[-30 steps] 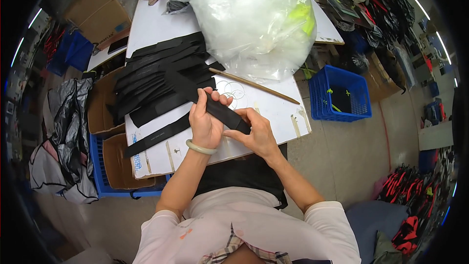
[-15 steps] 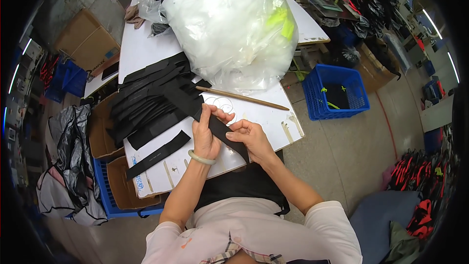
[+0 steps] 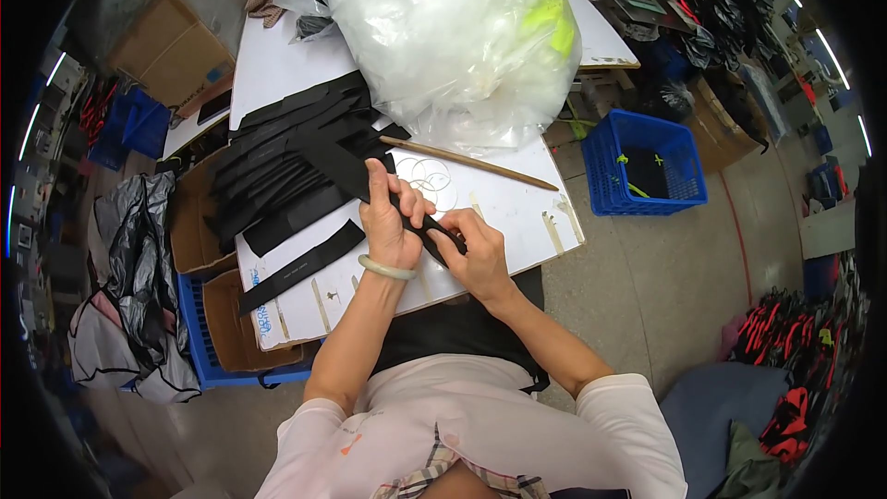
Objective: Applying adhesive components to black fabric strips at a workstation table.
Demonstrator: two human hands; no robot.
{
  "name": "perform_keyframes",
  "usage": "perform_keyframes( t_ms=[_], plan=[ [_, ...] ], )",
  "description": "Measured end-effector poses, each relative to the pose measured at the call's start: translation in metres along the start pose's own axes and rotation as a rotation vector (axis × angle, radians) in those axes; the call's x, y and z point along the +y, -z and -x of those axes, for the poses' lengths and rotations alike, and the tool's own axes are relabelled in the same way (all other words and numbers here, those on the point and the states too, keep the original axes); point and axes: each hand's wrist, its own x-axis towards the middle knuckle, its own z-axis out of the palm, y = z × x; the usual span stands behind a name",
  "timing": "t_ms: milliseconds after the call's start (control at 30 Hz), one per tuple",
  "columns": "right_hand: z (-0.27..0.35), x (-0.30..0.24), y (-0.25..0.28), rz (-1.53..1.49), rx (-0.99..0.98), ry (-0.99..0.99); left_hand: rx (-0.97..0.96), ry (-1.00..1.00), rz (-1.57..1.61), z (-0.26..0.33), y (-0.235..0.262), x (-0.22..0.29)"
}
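Note:
Between my two hands is a black fabric strip (image 3: 432, 240), bunched and folded where the fingers meet. My left hand (image 3: 392, 217), with a pale bangle on its wrist, curls its fingers round the strip, thumb pointing up. On the strip's right end my right hand (image 3: 473, 249) pinches with thumb and fingers. Just beyond the left hand lies a pile of black fabric strips (image 3: 286, 162), one reaching toward that hand. A single black strip (image 3: 305, 266) rests apart on the white table (image 3: 305, 310), left of my left wrist.
A wooden stick (image 3: 471, 164) lies beyond my hands, near a few thin rings (image 3: 427, 181). A large clear bag of white stuffing (image 3: 443, 46) fills the far side. A blue crate (image 3: 642, 166) stands on the floor at right; cardboard boxes (image 3: 231, 319) sit at left.
The strip was stretched flat between my hands; now it is folded and bunched. My right hand has turned its fingers inward. The whole view has shifted slightly.

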Motion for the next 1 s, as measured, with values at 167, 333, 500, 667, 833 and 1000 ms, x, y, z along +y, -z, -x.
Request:
perform_keyframes(
  t_ms=[167, 333, 500, 667, 833, 1000],
  plan=[
    [-0.008, -0.010, 0.014, -0.034, -0.023, 0.116, -0.031, 0.005, 0.169, 0.002, -0.014, -0.001],
    [-0.002, 0.001, 0.008, 0.000, 0.016, 0.148, 0.039, -0.004, 0.101, 0.003, -0.014, -0.005],
    [-0.018, 0.016, 0.008, -0.228, -0.097, -0.144, 0.278, 0.000, -0.087, -0.006, -0.004, -0.003],
    [-0.120, 0.105, 0.013, 0.358, 0.161, 0.247, 0.246, 0.093, -0.118, -0.003, -0.005, -0.009],
    [-0.171, 0.132, -0.029, 0.887, 0.074, 0.432, 0.211, 0.190, -0.157, 0.007, 0.000, -0.011],
    [-0.200, 0.128, -0.046, 0.873, -0.075, 0.178, 0.212, 0.203, -0.165, 0.015, 0.011, -0.005]
  ],
)
